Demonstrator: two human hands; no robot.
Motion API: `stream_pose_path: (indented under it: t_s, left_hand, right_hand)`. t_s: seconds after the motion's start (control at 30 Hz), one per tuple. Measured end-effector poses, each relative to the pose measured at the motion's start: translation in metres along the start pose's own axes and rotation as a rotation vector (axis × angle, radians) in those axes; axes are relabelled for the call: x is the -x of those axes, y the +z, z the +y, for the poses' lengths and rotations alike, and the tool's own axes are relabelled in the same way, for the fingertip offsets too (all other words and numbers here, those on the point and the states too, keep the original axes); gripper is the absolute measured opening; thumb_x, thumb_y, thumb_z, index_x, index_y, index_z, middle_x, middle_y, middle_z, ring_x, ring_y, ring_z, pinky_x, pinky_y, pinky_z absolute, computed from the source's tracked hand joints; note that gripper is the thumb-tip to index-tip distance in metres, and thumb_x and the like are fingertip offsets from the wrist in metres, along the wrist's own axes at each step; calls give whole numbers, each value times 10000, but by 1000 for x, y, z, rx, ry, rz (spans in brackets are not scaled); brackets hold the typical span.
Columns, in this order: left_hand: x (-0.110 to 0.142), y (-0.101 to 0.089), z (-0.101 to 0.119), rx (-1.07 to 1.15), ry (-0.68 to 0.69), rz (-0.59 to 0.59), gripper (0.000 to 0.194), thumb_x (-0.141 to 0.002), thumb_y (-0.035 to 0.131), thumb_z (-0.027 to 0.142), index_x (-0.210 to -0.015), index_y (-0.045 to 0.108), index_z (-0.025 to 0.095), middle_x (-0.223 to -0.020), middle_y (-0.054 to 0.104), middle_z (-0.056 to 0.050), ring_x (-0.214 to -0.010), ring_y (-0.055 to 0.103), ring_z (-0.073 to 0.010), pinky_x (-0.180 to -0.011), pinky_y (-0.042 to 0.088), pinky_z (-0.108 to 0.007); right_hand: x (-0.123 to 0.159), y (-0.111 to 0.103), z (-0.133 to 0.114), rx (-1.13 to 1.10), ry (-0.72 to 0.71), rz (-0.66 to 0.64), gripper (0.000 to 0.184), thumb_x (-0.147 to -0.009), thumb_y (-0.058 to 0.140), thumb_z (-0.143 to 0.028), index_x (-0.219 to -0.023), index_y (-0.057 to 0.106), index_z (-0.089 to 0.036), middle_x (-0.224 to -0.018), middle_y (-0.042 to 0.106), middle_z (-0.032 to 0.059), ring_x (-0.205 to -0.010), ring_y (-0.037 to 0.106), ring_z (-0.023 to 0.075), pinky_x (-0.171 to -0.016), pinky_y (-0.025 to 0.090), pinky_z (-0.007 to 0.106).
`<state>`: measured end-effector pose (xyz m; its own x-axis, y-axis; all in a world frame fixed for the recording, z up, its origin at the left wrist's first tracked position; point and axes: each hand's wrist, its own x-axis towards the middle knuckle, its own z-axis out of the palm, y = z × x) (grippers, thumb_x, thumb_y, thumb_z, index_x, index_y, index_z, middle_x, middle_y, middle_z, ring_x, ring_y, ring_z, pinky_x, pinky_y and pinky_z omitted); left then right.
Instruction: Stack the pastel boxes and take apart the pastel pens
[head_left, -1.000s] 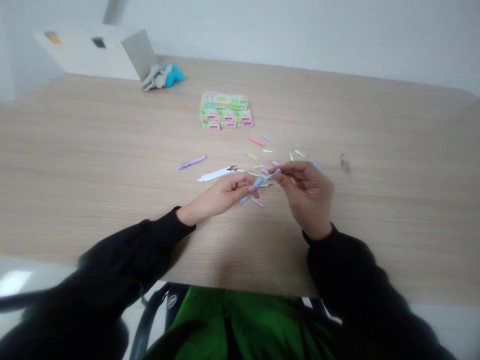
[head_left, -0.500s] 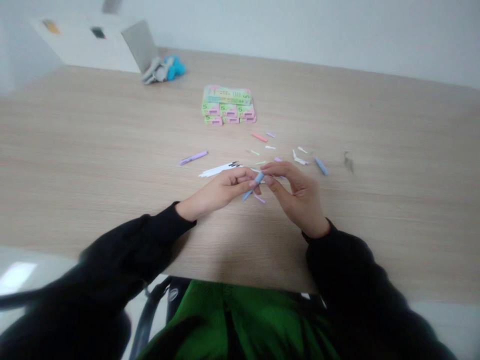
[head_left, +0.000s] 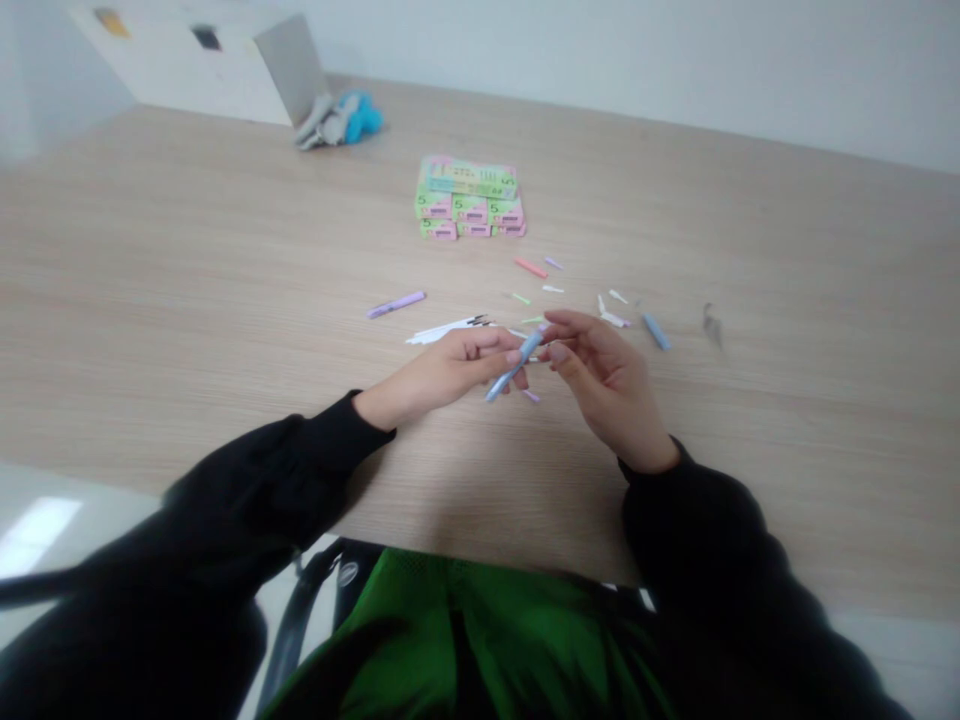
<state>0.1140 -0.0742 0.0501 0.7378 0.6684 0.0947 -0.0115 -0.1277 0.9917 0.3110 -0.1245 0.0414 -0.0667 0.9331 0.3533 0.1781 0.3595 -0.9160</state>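
Note:
A light blue pen [head_left: 513, 367] lies slanted in my left hand [head_left: 474, 362], pinched between the thumb and the fingers. Its upper end points toward my right hand [head_left: 600, 385], whose curled fingers and thumb are apart just beside that end. Whether a right fingertip touches the pen is too blurred to tell. Behind my left hand, several white refills [head_left: 444, 331] with dark tips lie bunched. A short light blue piece [head_left: 655, 331], like a pen cap or barrel part, rests right of my right hand. Small white pieces [head_left: 613, 314] are scattered beyond the fingers.
A purple pen [head_left: 397, 305] lies to the left. Farther back are a red piece [head_left: 531, 267] and stacked green and pink boxes [head_left: 470, 205]. Grey and blue gloves or cloths [head_left: 341, 120] lie by a white box [head_left: 202, 65] on the wooden table [head_left: 225, 300].
My right fingers have come off the pen's upper end and moved slightly right, so more of the pen shows. My left hand keeps its hold. The view has shifted a little.

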Motion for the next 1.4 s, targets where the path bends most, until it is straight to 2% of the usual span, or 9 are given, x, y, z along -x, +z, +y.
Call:
stream_pose_path:
  t_s: [0.17,0.3,0.37,0.47,0.6,0.87,1.1,1.23,1.4]
  left_hand:
    - [1,2,-3,-48,-30,-42,331,-962,560,431,-842,661,139,-777,662,-35,-645,564,-104,-619,456,-234]
    - [4,-4,-5,130,-8,7,327,-963,552,455,-1086,621,160,-876,693,-53,-691,615,-124,-681,509,-268]
    - [5,-9,-4,158,22,49,344,-926,620,442,-1143,589,178,-882,688,-39,-706,620,-125,-687,517,-265]
    - [7,-13,-2,46,53,141,324,-835,745,339,-1074,599,175,-812,647,0,-699,604,-111,-659,505,-233]
    - [7,-12,-2,-77,71,201,230,-850,714,289,-1012,618,157,-741,613,10,-658,583,-107,-608,483,-226]
    - [4,-19,-7,-74,126,234,206,-891,680,327,-992,634,153,-722,637,8,-640,583,-106,-631,475,-238]
    - [4,-21,-4,-66,68,287,280,-875,698,423,-949,639,160,-694,632,12,-627,577,-115,-638,469,-250]
    - [5,-22,-1,-60,65,319,278,-875,689,426,-953,637,164,-685,629,11,-619,569,-118,-639,458,-257]
    - [7,-32,2,-277,93,452,202,-882,655,366,-893,633,166,-673,624,2,-616,559,-127,-623,432,-267]
  right_hand:
    - [-1,2,2,-68,94,-32,242,-850,726,-424,-961,730,-209,-856,709,22,-813,672,151,-781,569,325]
    - [-4,0,12,-208,190,51,220,-810,769,-387,-946,744,-216,-772,694,-6,-725,648,124,-754,563,316]
    - [-5,-1,17,-321,284,61,235,-776,797,-387,-936,750,-222,-784,700,-11,-731,651,117,-795,566,321]
    - [-7,-1,21,-495,454,22,260,-707,850,-365,-911,770,-226,-809,712,-12,-752,661,108,-842,569,307]
    - [-6,-1,23,-599,582,-24,237,-694,858,-283,-909,786,-213,-858,736,3,-776,672,98,-879,572,277]
    - [-6,-6,23,-611,608,-61,182,-742,823,-219,-918,781,-200,-882,754,7,-811,693,79,-900,566,218]
    - [-6,-5,25,-588,557,-100,192,-715,845,-302,-855,764,-199,-792,718,1,-718,646,84,-725,576,226]
    - [-7,-7,28,-509,544,-74,185,-754,791,-291,-908,749,-198,-802,679,-3,-718,608,91,-708,550,260]
    - [-9,-11,29,-459,551,-58,163,-777,737,-273,-917,732,-188,-764,596,-18,-650,528,79,-621,475,249]
